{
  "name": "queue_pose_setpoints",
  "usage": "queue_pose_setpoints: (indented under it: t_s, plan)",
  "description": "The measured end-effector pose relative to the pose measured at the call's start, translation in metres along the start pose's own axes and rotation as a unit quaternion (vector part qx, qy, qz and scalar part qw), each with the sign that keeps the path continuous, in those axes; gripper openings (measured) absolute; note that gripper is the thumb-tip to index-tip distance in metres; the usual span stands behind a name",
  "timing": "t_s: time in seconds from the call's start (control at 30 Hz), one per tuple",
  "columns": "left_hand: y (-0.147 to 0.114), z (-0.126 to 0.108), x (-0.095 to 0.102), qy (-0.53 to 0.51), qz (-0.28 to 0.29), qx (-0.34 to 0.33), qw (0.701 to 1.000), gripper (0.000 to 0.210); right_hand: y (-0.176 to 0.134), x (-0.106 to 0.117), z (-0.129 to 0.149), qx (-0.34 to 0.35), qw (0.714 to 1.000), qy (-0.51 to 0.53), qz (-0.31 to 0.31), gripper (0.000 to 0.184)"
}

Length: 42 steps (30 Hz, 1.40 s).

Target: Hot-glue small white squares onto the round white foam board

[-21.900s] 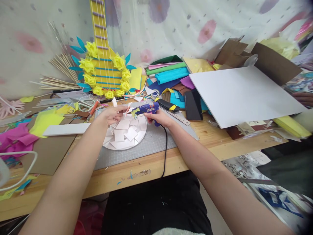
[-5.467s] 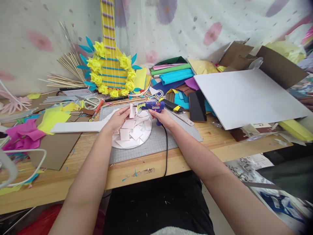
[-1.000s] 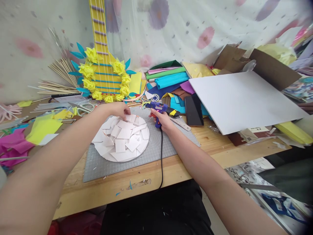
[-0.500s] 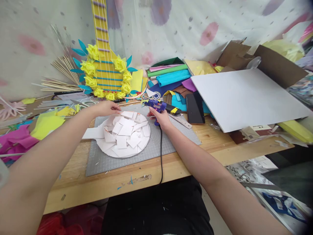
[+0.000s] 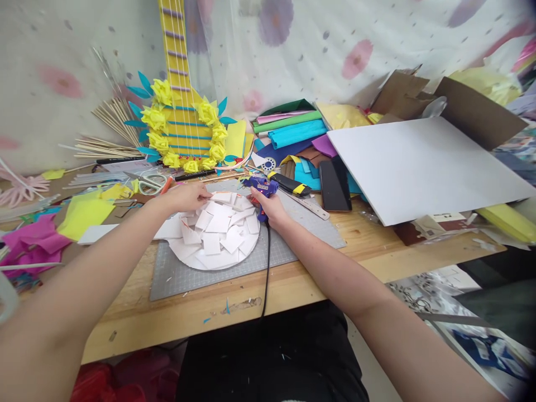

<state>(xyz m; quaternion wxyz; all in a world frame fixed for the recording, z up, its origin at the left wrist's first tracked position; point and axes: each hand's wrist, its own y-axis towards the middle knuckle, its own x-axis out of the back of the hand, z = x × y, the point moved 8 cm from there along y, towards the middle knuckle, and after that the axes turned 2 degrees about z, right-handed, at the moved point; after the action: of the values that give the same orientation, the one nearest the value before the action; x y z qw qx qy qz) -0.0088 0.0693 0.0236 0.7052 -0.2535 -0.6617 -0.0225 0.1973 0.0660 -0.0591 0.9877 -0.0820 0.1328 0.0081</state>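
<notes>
A round white foam-board or card shape with a long neck lies on the grey cutting mat. Square white pieces are piled and overlapped across its round part. My left hand is at the far left edge of the pile, its fingers closed at the raised rim; what they pinch is too small to make out. In my right hand is a blue hot glue gun, its nozzle pointing left just beyond the far rim. The gun's black cord hangs over the table's front edge.
A yellow paper guitar with yellow flowers stands behind. Scissors lie left; a utility knife, a steel ruler and a phone lie right. A large white board leans over craft papers.
My right hand has brought the glue gun left, closer to the round shape. My left hand has shifted slightly down and right onto the rim, and the view has turned a little.
</notes>
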Motion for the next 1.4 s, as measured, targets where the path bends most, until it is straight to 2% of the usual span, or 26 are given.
queue_pose_setpoints:
  t_s: [0.07,0.17,0.33,0.53,0.73,0.9,1.2,1.3,1.4]
  plan:
    - [-0.001,-0.002,0.002,0.015,-0.003,0.0,1.0,0.046,0.001,0.0,0.0,0.0,1.0,-0.002,0.006,0.038]
    - [-0.002,-0.006,0.01,-0.007,-0.036,0.009,0.999,0.05,0.0,0.0,0.002,-0.001,1.0,0.004,0.008,0.037]
    - [0.009,-0.019,0.015,-0.044,-0.071,-0.005,0.996,0.044,-0.003,0.0,0.005,-0.002,1.0,0.0,0.005,0.035]
    - [0.031,-0.022,0.007,-0.086,-0.026,-0.004,0.996,0.037,-0.004,-0.001,0.007,0.009,1.0,-0.003,0.005,0.03]
    - [0.04,-0.024,0.011,-0.087,0.03,0.014,0.996,0.039,0.0,-0.001,0.004,0.019,1.0,-0.014,0.014,0.032]
    - [0.044,-0.027,0.013,-0.085,0.048,0.016,0.995,0.04,0.0,-0.001,0.005,0.014,1.0,-0.002,0.011,0.035]
    - [0.045,-0.027,0.014,-0.068,0.07,0.016,0.995,0.041,-0.002,0.0,0.004,-0.004,1.0,-0.008,0.009,0.025]
    - [0.047,-0.027,0.015,-0.058,0.069,0.018,0.996,0.036,-0.003,0.0,0.006,-0.013,1.0,0.006,0.004,0.022]
    - [0.047,-0.027,0.015,-0.056,0.045,0.041,0.997,0.034,-0.004,-0.001,0.009,-0.024,0.998,0.053,0.001,0.018]
